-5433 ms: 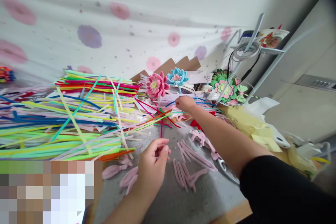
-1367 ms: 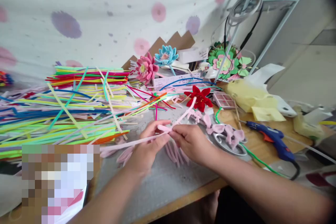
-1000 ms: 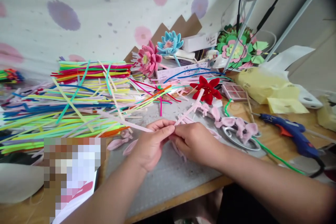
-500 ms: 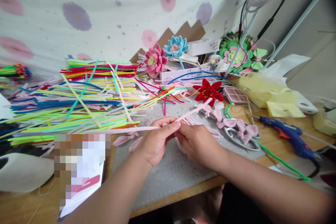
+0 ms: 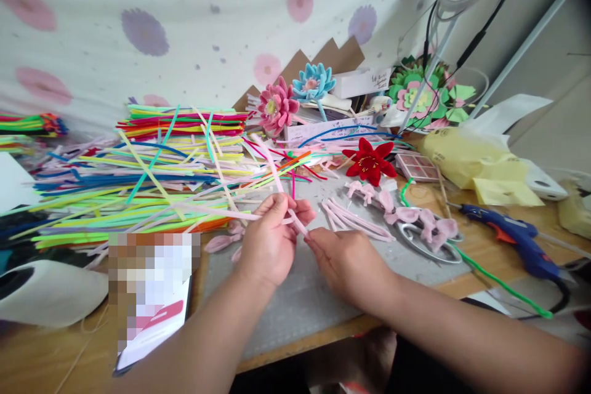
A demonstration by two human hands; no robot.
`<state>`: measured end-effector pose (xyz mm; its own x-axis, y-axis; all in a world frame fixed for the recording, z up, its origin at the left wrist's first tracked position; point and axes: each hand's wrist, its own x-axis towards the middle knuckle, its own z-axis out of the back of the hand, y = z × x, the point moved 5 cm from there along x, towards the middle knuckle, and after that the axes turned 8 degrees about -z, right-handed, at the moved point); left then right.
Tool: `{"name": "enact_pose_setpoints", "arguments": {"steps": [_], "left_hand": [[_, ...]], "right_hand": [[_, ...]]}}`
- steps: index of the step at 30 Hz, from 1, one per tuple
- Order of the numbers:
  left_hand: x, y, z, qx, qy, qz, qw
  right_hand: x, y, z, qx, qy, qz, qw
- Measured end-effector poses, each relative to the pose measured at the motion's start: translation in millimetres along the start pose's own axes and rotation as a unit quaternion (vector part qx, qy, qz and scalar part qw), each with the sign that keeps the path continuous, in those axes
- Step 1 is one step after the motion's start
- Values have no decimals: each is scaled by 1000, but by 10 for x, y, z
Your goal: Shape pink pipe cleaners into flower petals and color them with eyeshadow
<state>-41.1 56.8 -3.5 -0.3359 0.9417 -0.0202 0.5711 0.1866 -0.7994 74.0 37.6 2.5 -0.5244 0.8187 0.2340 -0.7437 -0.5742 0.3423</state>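
Observation:
Pale pink pipe cleaners (image 5: 273, 165) cross between my two hands above the grey cutting mat (image 5: 272, 332). My left hand (image 5: 272, 240) pinches them where they cross, thumb on top; one length sticks up toward the back and another runs out to the left. My right hand (image 5: 353, 265) is closed on a short pink end just right of the crossing. Loose pink pipe cleaners (image 5: 355, 221) lie on the mat beyond my right hand. Small looped pink pieces (image 5: 226, 239) lie left of my left hand, partly hidden by it.
Piles of coloured pipe cleaners (image 5: 138, 178) cover the left. A red flower (image 5: 369, 162) and pink shaped pieces (image 5: 420, 220) lie behind, near silver scissors handles (image 5: 427, 246). At right rests a blue glue gun (image 5: 512, 237); a phone (image 5: 157, 332) is at left front.
The pink length that pointed right now stands up toward the back left. My hands have moved slightly apart, and my right hand holds a short end.

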Motion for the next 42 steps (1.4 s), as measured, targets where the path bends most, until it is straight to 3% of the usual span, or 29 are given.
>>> {"name": "enact_pose_setpoints", "arguments": {"steps": [3, 5, 9, 11, 15, 19, 21, 25, 28, 31, 34, 38, 42], "left_hand": [[-19, -15, -63, -4, 62, 36, 997], [-42, -36, -106, -13, 105, 47, 993], [-137, 9, -170, 11, 166, 96, 981], [-212, 91, -194, 56, 203, 146, 967], [-346, 235, -217, 134, 279, 220, 925], [-418, 308, -208, 175, 337, 262, 887], [-445, 338, -188, 194, 356, 282, 869], [-473, 400, -117, 248, 373, 296, 844], [-486, 426, -106, 229, 378, 297, 846], [-453, 382, -173, 144, 352, 271, 884], [-367, 293, -222, 88, 267, 215, 935], [-327, 256, -256, 134, 238, 174, 946], [-322, 277, -241, 174, 245, 159, 940]], "right_hand": [[-25, -5, 0, 18, 23, 4, 1000], [-7, -52, 63, 100, 39, -2, 994], [106, -240, 280, 323, -35, -53, 944], [161, -284, 323, 387, -61, -58, 918], [222, -273, 334, 424, -78, -64, 900], [245, -231, 350, 467, -52, -70, 880], [253, -207, 308, 523, -8, -87, 848], [240, -89, 129, 651, 124, -130, 737], [249, -26, 91, 701, 142, -122, 688], [301, -93, 143, 744, 58, -126, 653], [347, -208, 193, 767, -30, -156, 622], [356, -329, 258, 747, -122, -190, 625], [329, -378, 308, 723, -155, -207, 641]]}}
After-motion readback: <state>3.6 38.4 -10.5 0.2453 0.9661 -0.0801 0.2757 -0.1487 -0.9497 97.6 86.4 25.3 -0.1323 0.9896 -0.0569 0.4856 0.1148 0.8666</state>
